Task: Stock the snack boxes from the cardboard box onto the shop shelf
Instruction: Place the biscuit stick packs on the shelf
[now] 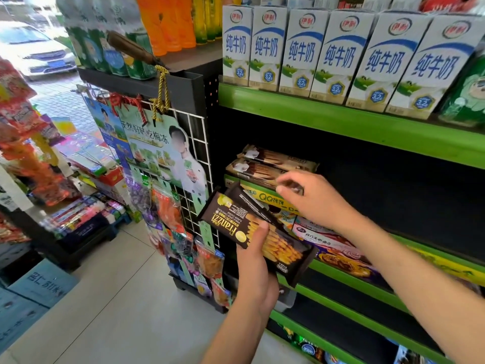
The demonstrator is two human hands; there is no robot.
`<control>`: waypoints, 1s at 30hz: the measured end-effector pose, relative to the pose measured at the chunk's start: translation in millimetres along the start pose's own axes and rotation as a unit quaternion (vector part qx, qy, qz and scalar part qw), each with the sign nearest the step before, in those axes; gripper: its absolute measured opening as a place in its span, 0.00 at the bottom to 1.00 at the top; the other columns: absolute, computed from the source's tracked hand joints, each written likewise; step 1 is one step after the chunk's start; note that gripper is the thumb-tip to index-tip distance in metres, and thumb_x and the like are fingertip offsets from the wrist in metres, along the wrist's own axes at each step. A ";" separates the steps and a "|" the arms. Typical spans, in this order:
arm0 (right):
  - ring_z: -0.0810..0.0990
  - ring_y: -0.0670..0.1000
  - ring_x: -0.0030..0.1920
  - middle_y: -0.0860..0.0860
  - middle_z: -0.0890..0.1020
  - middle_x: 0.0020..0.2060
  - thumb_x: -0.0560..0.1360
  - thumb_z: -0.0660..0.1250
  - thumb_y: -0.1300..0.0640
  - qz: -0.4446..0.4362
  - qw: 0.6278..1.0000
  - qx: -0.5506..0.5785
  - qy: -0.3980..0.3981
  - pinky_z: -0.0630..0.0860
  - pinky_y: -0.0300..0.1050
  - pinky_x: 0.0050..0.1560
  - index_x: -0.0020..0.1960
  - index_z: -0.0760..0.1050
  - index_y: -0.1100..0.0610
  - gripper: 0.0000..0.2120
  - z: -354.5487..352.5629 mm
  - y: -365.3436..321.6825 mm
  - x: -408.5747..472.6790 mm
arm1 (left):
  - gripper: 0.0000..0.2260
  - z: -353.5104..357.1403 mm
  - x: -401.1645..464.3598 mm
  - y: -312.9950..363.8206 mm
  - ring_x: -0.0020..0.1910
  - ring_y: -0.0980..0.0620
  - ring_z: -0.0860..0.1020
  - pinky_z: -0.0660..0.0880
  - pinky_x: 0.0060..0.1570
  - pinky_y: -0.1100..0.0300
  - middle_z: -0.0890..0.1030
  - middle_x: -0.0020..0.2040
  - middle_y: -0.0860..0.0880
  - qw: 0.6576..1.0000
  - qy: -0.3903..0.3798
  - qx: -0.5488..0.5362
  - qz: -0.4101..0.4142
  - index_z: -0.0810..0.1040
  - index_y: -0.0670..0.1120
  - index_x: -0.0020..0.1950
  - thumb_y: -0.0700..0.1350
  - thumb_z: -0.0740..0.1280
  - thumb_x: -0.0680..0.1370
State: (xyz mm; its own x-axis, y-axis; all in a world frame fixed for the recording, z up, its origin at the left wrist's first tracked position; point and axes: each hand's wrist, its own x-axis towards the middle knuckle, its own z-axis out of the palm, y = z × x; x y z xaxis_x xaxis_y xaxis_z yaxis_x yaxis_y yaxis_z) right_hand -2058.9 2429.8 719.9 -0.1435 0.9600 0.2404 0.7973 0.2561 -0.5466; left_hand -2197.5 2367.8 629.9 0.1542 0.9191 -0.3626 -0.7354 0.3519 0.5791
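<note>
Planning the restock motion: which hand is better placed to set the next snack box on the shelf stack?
Right. The right hand is free and already at the shelved boxes; the left hand is lower, gripping the Franzzi boxes as supply.

- Strong daylight enters from the upper left, where the street and a white car [39, 52] are washed out almost to white.
- The floor tiles [126, 292] are evenly lit and show only soft shadow under the hanging rack.
- The recess of the green-edged shelf [341, 122] is very dark, and its back is lost in black.
- The milk cartons [338, 53] are bright, and their print is readable.
- Wide-angle distortion bends the shelf lines and stretches the right forearm at the frame edge.
- The goods at the far left are smeared and soft; the Franzzi snack box [252, 229] is fairly sharp.
</note>
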 end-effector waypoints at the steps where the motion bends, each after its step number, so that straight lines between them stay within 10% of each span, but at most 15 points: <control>1: 0.74 0.30 0.51 0.31 0.75 0.49 0.73 0.59 0.35 0.037 0.998 0.044 -0.036 0.71 0.32 0.50 0.61 0.74 0.41 0.20 0.6 -4.8 -14.3 | 0.31 1.6 0.3 -0.2 0.60 0.39 0.79 0.71 0.64 0.37 0.81 0.61 0.41 1.000 -0.015 0.001 0.005 0.73 0.46 0.68 0.49 0.77 0.68; 5: 0.84 0.44 0.50 0.42 0.85 0.50 0.69 0.68 0.38 0.246 0.887 0.314 -0.232 0.80 0.44 0.51 0.61 0.73 0.40 0.22 5.0 -0.1 -51.3 | 0.28 6.9 -0.1 1.3 0.61 0.38 0.79 0.73 0.62 0.38 0.80 0.62 0.39 0.997 -0.068 0.019 0.013 0.74 0.45 0.67 0.49 0.76 0.69; 9: 0.83 0.56 0.56 0.53 0.84 0.55 0.71 0.70 0.55 0.281 0.794 0.488 -0.230 0.77 0.59 0.59 0.65 0.72 0.46 0.23 6.4 19.3 -69.1 | 0.26 7.8 2.0 5.7 0.58 0.38 0.80 0.76 0.59 0.40 0.81 0.59 0.38 0.995 -0.079 0.058 0.016 0.75 0.43 0.65 0.48 0.75 0.69; 19: 0.80 0.57 0.60 0.55 0.81 0.61 0.76 0.64 0.52 0.221 0.753 0.605 -0.132 0.81 0.52 0.52 0.64 0.76 0.42 0.17 9.6 25.7 -83.9 | 0.18 9.5 14.3 34.3 0.52 0.42 0.83 0.82 0.43 0.49 0.84 0.53 0.44 0.978 -0.114 0.176 -0.003 0.77 0.49 0.58 0.42 0.75 0.70; 30: 0.82 0.60 0.56 0.56 0.83 0.57 0.68 0.77 0.59 0.249 0.796 0.541 -0.106 0.81 0.54 0.49 0.71 0.66 0.43 0.36 9.3 23.5 -88.0 | 0.22 0.5 19.9 76.6 0.50 0.45 0.84 0.78 0.52 0.46 0.85 0.51 0.48 0.929 -0.163 0.332 0.014 0.75 0.53 0.58 0.46 0.74 0.65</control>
State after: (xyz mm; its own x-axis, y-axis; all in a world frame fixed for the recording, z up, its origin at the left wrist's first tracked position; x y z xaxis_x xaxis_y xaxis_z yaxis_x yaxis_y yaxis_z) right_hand -2033.0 2352.3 678.4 -0.1544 0.9410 -0.3011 -0.1695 -0.3255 -0.9302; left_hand -2250.5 2413.2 667.4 0.4126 0.8961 -0.1634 -0.1893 0.2598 0.9469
